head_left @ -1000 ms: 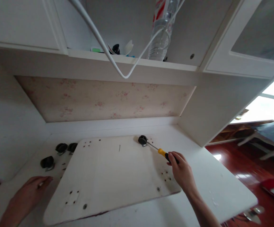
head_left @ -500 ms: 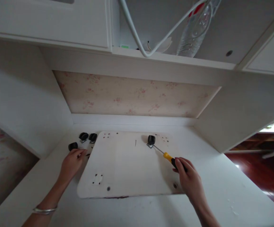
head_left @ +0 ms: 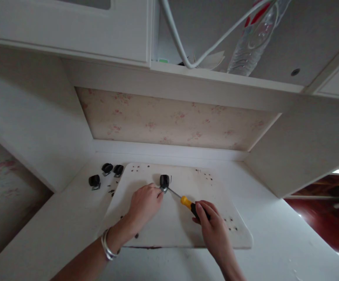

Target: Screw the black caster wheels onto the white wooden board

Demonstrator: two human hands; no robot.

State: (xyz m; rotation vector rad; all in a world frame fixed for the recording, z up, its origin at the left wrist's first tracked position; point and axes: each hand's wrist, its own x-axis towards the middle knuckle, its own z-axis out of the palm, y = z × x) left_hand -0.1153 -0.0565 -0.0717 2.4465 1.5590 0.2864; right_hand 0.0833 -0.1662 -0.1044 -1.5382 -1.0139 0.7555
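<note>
In the head view, a caster (head_left: 164, 181) is out over the middle of the white board (head_left: 157, 234), towards its far side. Its wheel is rounded, black and slightly glossy, and a small silvery metal plate shows on its near side. The screwdriver (head_left: 186, 201) slants in from the near right, its thin metal shaft reaching that plate; the handle is yellow towards the shaft and black behind. The right hand (head_left: 214, 230) has its fingers wrapped round the black part. The left hand (head_left: 146, 203) comes in from the near left with its fingers drawn together and its fingertips at the plate; whether they pinch it or something small cannot be told. A silver bracelet (head_left: 108, 245) circles the left wrist.

The board is pale, round-cornered and flat on the white counter (head_left: 274, 234), with dark holes grouped towards its corners and a chipped brown near edge. Left of it sit three spare casters (head_left: 94, 180), also black with metal plates, and a few small dark pieces (head_left: 111, 191).
</note>
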